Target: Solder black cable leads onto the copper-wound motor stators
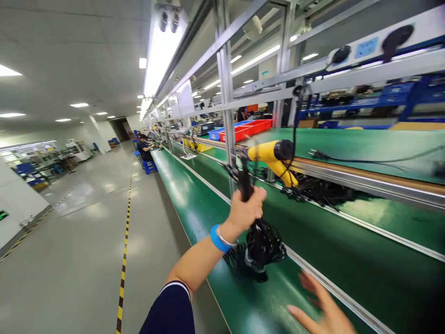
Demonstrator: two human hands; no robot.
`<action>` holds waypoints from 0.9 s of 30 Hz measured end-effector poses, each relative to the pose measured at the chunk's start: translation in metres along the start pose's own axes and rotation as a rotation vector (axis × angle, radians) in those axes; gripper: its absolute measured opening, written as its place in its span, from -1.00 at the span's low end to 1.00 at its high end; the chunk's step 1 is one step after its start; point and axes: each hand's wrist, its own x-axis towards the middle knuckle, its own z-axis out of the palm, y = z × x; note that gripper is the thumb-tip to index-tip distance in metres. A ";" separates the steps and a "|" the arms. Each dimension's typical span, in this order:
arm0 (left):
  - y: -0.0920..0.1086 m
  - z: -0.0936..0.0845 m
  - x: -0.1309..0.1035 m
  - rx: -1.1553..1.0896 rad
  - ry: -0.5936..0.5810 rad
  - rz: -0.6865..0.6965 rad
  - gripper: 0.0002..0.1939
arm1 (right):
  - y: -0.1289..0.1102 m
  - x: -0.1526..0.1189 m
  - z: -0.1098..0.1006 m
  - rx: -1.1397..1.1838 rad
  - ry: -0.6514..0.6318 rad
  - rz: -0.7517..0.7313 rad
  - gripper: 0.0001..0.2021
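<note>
My left hand [243, 209], with a blue wristband and a bangle above the wrist, is closed around a bundle of black cables [264, 243]. Loose ends stick up above the fist, and the thicker coiled part hangs below it, over the green work surface [194, 208]. Something clear, like plastic film, shows at the bottom of the bundle. At the lower right, my right hand [321, 304] is held with thumb and fingers apart, slightly blurred and holding nothing. It is a short way from the bundle, not touching it.
Behind the bundle stands a yellow cylindrical fixture [267, 152] beside a heap of black cables [323, 188]. A metal post [225, 83] rises nearby. Red bins [239, 133] stand farther back. A plug with its cord [320, 154] lies on the upper shelf. A seated person [144, 148] works far along the bench.
</note>
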 end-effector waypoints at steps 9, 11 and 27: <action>0.042 -0.006 0.024 -0.525 0.289 0.060 -0.50 | -0.025 0.014 0.012 0.367 -0.246 0.068 -0.32; 0.025 -0.004 0.021 -0.530 0.325 0.012 -0.49 | -0.017 0.006 0.013 0.448 -0.330 0.034 -0.34; -0.002 0.022 -0.030 -0.494 0.327 -0.001 -0.47 | 0.021 -0.022 0.054 0.526 -0.343 0.064 -0.35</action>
